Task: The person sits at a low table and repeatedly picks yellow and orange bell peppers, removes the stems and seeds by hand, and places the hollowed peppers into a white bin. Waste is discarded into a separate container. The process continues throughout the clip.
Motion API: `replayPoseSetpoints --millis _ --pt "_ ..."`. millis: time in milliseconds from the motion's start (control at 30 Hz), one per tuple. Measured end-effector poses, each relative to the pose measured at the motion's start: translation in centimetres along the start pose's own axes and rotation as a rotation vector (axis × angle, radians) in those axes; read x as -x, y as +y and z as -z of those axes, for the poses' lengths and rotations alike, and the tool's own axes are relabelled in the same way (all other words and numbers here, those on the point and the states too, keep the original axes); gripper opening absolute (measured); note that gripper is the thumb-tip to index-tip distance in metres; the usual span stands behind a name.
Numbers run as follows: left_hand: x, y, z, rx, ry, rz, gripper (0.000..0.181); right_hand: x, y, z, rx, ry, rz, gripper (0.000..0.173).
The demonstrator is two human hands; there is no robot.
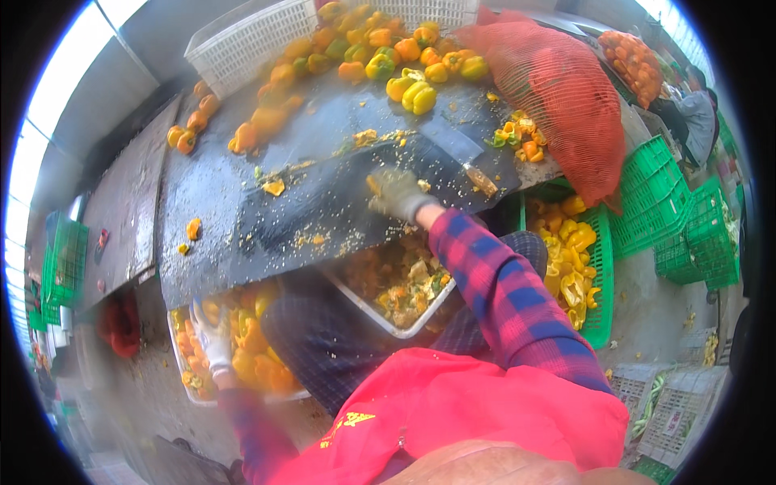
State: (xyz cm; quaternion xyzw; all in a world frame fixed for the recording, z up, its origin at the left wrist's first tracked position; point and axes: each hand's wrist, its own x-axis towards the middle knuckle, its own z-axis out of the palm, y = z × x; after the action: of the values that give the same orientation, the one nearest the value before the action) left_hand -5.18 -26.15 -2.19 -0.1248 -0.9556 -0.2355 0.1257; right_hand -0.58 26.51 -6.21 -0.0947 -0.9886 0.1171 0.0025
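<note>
My left hand (212, 336), in a white glove, reaches down into a white crate (200, 400) of yellow and orange bell peppers (254, 348). Whether its fingers close on a pepper is unclear. Over the dark, seed-strewn sheet (291, 212) on the table is my right hand (397, 195), in a soiled glove, slightly blurred; its grip cannot be made out. A cleaver (451, 142) with a wooden handle lies just beyond it, flat on the sheet. Between my knees a white tray (418, 324) holds pepper cores and scraps (418, 282).
Whole peppers (388, 51) are heaped at the table's far side beside a white crate (254, 42). A full red mesh sack (558, 91) leans at the right, near pepper pieces (521, 136). By my right knee stands a green crate (600, 297) of yellow peppers. Another person (697, 115) sits farther right.
</note>
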Motion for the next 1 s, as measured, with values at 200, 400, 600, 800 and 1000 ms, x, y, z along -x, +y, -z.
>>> replayPoseSetpoints --millis 200,400,600,800,1000 --pt "-4.4 10.5 -3.7 0.290 0.018 -0.135 0.072 4.0 0.3 3.0 -0.203 -0.163 0.187 0.059" --pt "-7.8 27.9 -10.5 0.540 -0.108 -0.574 0.063 -7.4 12.7 9.2 -0.221 0.317 -0.427 0.072" --pt "-6.0 26.8 -14.9 0.511 -0.257 -0.573 0.054 -16.5 18.9 6.2 -0.301 0.293 -0.498 0.090" --pt "-6.5 27.8 -15.5 0.770 -0.447 -0.397 0.055 -16.6 21.6 3.2 -0.583 0.358 -0.365 0.087" --pt "-6.6 27.7 -15.5 1.386 -0.745 0.317 0.078 -8.1 4.6 4.4 -0.232 0.362 0.210 0.079"
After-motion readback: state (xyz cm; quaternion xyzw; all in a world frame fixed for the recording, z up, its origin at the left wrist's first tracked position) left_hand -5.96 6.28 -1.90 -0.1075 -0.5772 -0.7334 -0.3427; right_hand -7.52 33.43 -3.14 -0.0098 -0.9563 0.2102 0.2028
